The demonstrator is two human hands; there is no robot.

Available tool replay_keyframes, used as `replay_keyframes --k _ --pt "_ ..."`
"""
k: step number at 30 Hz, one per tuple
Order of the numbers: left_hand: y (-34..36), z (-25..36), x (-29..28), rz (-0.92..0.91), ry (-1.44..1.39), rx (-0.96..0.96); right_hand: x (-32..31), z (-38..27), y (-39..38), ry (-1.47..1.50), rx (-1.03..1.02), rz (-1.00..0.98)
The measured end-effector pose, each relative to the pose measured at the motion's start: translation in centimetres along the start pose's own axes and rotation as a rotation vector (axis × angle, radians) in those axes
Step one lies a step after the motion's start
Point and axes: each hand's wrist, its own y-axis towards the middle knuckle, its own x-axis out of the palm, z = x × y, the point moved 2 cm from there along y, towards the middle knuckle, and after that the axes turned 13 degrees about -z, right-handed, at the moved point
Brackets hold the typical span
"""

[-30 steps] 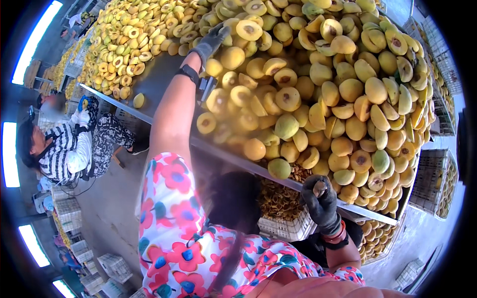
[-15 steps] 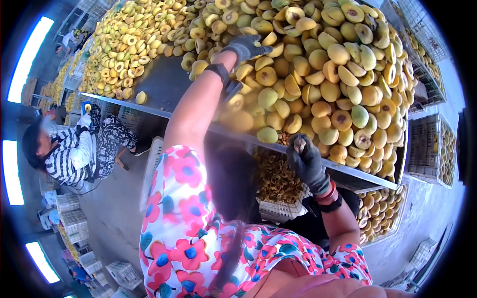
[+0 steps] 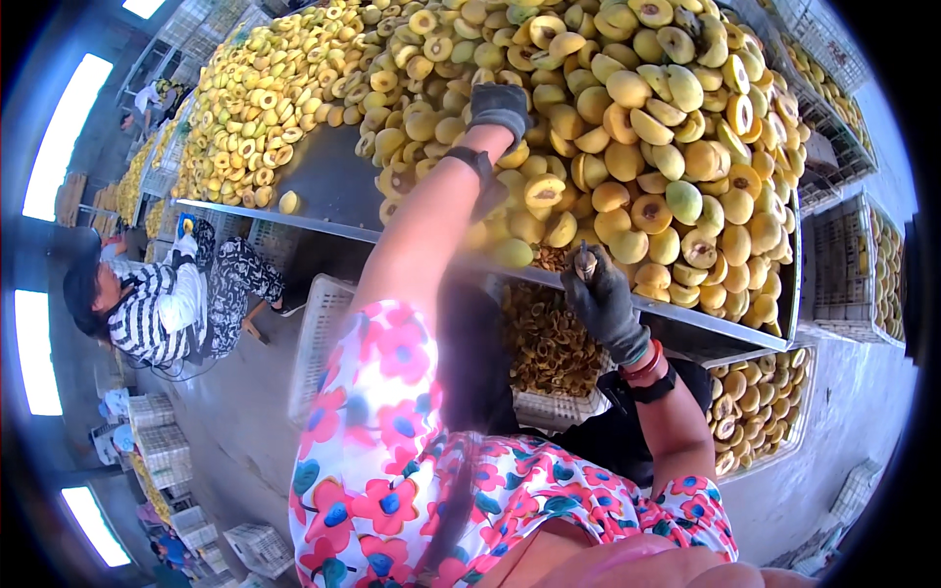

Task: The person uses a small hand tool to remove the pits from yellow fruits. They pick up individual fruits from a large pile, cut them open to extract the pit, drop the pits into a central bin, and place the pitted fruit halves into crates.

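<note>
Halved yellow peach-like fruits (image 3: pixel 650 127), some with pits still in them, are heaped on a metal-edged table (image 3: pixel 343 231). My left hand (image 3: pixel 498 110), in a dark grey glove, reaches into the middle of the heap; its fingers bend downward among the fruit and their tips are hidden. At the table's near edge, my right hand (image 3: pixel 610 309), gloved too, is closed round a small tool with a metal tip (image 3: pixel 586 263) pointing up. The tool's handle is hidden in the fist.
Below the table edge stands a crate of brown pits and scraps (image 3: pixel 549 343). A white crate (image 3: pixel 319 338) is left of my legs. More fruit crates (image 3: pixel 760 412) stand at the right. Another person (image 3: pixel 162 304) sits at the left.
My left hand has shifted right, and its fingers, earlier stretched rightward, now bend down into the heap. My right hand keeps the tool near the table edge. The view has shifted slightly.
</note>
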Motion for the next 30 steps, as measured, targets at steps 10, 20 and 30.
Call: replay_keyframes --k 10,20,30 --pt "-9.3 -1.0 -0.3 0.561 -0.847 0.457 -0.5 1.9 0.2 0.189 0.059 0.088" --pt "-28.2 1.8 -3.9 0.593 -0.755 0.800 -0.7 -8.2 -2.3 0.565 0.101 0.036" --pt "-36.7 5.6 -0.7 0.562 -1.018 0.607 4.4 -13.3 -8.8 0.913 0.170 0.147"
